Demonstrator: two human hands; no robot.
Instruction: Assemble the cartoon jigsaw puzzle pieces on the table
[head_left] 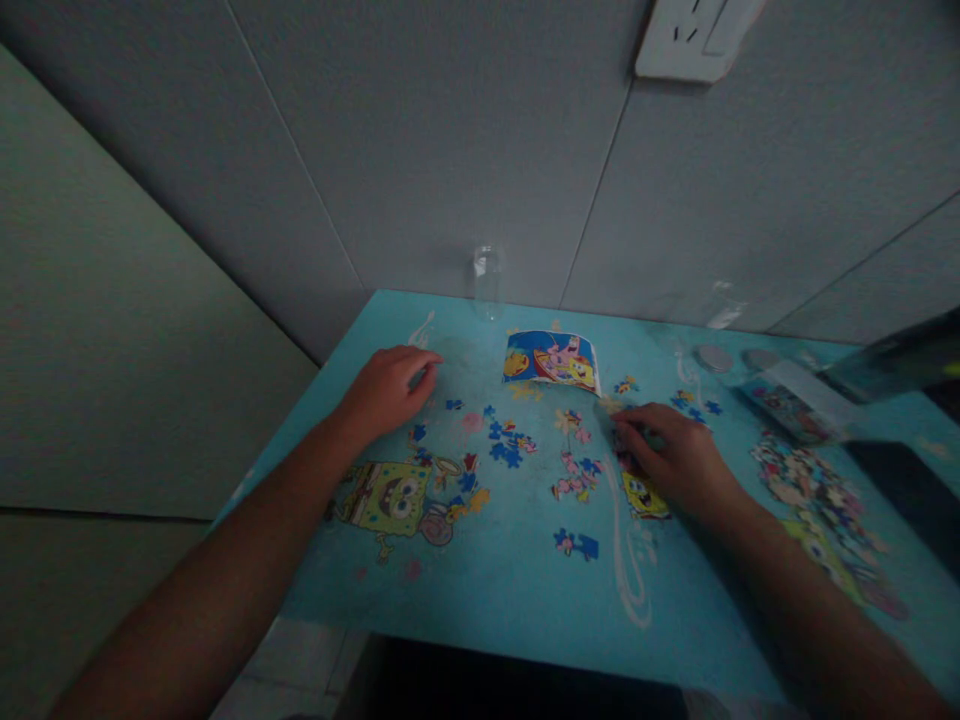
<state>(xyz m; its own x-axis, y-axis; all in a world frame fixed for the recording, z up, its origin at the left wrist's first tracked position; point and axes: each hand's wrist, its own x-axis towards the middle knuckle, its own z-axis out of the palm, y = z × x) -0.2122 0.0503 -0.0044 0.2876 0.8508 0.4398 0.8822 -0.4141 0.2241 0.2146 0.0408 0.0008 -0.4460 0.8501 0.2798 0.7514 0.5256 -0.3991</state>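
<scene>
My left hand point(394, 388) hovers over the left side of the table, thumb and index finger a little apart, with nothing visible between them. On the right, my right hand point(675, 450) has its thumb and fingertips closed together at the upper end of a joined yellow puzzle section point(643, 494). A puzzle piece seems to be in that pinch, mostly hidden by the fingers. Blue puzzle pieces point(507, 445) lie between the hands, beside pink pieces point(576, 475). A small blue-and-pink cluster point(576, 544) lies nearer me. The curved picture card point(551, 360) stands behind them.
A large pile of puzzle pieces point(821, 490) lies at the right, near a clear box point(799, 405) and a dark flat object point(907, 490). A clear jar point(487, 283) stands by the wall. Round lids point(714, 358) rest at the back right. The tabletop point(480, 600) has cartoon prints.
</scene>
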